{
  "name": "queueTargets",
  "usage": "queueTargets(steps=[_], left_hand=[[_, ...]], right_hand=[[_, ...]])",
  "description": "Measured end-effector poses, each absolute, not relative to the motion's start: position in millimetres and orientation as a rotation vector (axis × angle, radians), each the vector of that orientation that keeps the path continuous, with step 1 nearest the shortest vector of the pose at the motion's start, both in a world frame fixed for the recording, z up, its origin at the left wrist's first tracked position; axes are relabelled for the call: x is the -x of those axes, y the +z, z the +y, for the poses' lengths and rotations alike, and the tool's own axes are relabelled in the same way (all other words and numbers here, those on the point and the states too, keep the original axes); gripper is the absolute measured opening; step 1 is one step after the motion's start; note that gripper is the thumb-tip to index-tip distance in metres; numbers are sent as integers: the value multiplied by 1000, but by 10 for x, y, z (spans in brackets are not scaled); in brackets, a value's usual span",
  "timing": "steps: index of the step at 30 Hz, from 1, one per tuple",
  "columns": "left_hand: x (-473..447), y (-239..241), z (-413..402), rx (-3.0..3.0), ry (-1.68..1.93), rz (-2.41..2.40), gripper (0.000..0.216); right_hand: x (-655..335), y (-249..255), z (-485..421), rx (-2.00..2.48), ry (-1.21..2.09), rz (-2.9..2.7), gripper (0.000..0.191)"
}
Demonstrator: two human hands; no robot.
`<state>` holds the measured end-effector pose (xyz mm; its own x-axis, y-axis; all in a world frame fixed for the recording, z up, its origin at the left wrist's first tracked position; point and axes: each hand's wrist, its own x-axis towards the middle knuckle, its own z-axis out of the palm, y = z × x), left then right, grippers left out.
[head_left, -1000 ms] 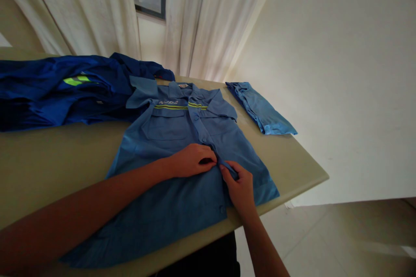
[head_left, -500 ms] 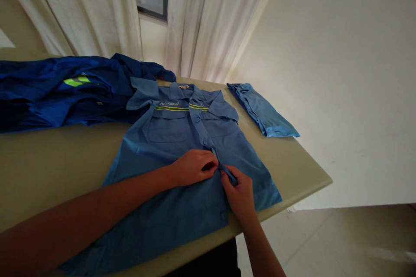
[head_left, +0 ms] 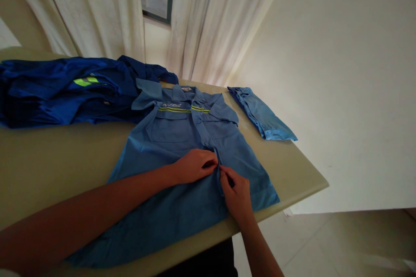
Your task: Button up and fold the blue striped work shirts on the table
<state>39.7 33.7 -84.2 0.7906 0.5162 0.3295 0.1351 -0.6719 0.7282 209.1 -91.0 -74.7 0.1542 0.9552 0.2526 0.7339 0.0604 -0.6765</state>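
A light blue short-sleeved work shirt (head_left: 172, 130) lies face up on the table, collar away from me, with yellow stripes and lettering across the chest. My left hand (head_left: 197, 165) pinches the front placket at mid-length, fingers closed on the cloth edge. Close against it, my right hand (head_left: 236, 188) is also closed in a pinch on the placket, from the right side. The fingertips of both hands nearly meet there; any button between them is hidden. Buttons show on the placket above the hands.
Dark blue clothing (head_left: 61, 93) with a yellow-green reflective patch lies heaped at the back left. A folded light blue garment (head_left: 263, 114) rests near the table's right edge. The table (head_left: 302, 177) ends at a corner on the right. Curtains (head_left: 94, 13) hang behind.
My right fingers have shifted on the placket: the strip of cloth that stuck out over them is now turned down between the hands. The view has moved slightly; the left hand keeps its pinch.
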Motion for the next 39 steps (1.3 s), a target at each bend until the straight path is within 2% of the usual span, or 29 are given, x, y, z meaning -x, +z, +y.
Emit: queueTargets(steps=[3, 10, 16, 23, 34, 39], left_hand=[[-400, -830, 324, -2096, 671, 500, 4], [-390, -773, 334, -1798, 632, 518, 21], [-420, -877, 427, -1737, 610, 444, 23], [-434, -872, 507, -1491, 580, 410, 38], [-434, -887, 512, -1526, 570, 414, 35], [-431, -857, 507, -1525, 534, 398, 37]], right_hand=[[-2080, -767, -865, 1703, 413, -1594, 29], [-2037, -768, -838, 1689, 211, -1670, 24], [-2029, -791, -841, 1699, 167, -1671, 22], [-2011, -769, -877, 1650, 125, -1674, 20], [-2010, -838, -900, 1597, -107, -1817, 24], [-2034, -816, -871, 1580, 116, -1726, 13]])
